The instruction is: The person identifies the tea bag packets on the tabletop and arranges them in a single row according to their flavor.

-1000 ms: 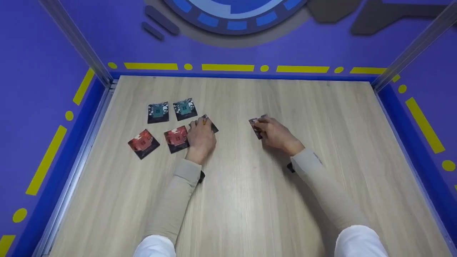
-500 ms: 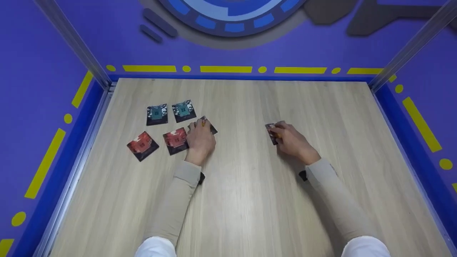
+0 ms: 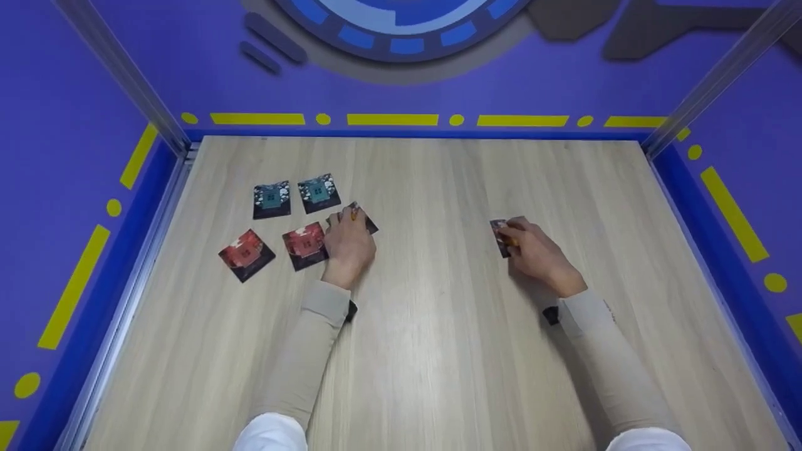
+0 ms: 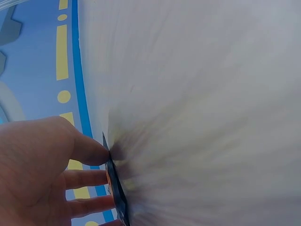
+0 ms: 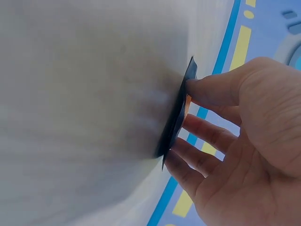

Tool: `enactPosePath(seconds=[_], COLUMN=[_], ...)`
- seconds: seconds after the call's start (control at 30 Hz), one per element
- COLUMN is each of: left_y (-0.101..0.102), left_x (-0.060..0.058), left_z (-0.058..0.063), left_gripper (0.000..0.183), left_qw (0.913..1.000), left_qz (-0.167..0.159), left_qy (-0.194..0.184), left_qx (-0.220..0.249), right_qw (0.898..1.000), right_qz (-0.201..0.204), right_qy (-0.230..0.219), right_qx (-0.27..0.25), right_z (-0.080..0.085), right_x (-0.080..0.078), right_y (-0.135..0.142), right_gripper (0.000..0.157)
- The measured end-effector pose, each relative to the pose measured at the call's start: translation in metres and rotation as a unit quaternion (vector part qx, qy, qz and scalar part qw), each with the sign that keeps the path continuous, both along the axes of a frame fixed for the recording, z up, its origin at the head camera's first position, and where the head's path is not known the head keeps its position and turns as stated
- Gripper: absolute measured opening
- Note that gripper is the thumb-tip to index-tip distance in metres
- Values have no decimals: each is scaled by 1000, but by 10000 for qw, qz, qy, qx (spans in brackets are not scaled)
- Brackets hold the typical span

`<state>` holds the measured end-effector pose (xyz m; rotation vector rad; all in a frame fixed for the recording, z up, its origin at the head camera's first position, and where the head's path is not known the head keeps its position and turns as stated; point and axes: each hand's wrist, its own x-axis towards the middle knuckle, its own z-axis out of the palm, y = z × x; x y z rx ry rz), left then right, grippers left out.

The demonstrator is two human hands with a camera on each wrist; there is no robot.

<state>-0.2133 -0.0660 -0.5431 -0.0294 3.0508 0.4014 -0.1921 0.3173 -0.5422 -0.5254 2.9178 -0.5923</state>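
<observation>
My left hand (image 3: 351,247) grips a small flat square packet (image 3: 368,220), dark with an orange mark and mostly covered by the fingers. In the left wrist view, the thumb and fingertips meet that packet (image 4: 117,190) at the table surface. To the right, my right hand (image 3: 540,254) holds a similar packet (image 3: 500,237) by thumb and fingers. Its dark, thin edge shows in the right wrist view, with a bit of orange on the packet (image 5: 178,115). Touching or nearly touching the left hand is a red-and-black packet (image 3: 305,245).
Another red-and-black packet (image 3: 247,255) lies turned at the left. Behind the red ones are two teal-and-black packets, one at left (image 3: 271,200) and one at right (image 3: 319,193). The wooden table (image 3: 426,351) is bounded by blue walls (image 3: 388,94) with yellow marks.
My right hand has moved rightward and slightly toward me with its packet, away from the left hand. The left hand and the packets on the left have stayed in place.
</observation>
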Motion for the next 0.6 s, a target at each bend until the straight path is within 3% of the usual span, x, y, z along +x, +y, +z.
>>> enactPosePath(seconds=[0.4,0.6], left_y=[-1,-1], left_x=[0,0], left_z=[-1,-1], left_gripper=[48,47], left_qw=[10000,10000], left_qz=[-4,26], left_qy=[19,3], left_qx=[45,22], right_qw=[9994,9975], right_qz=[-279,-546], right_qy=[9,-240], right_qx=[-193,-386], right_z=[0,1], right_x=[19,29], right_y=[33,53], right_gripper=[46,49])
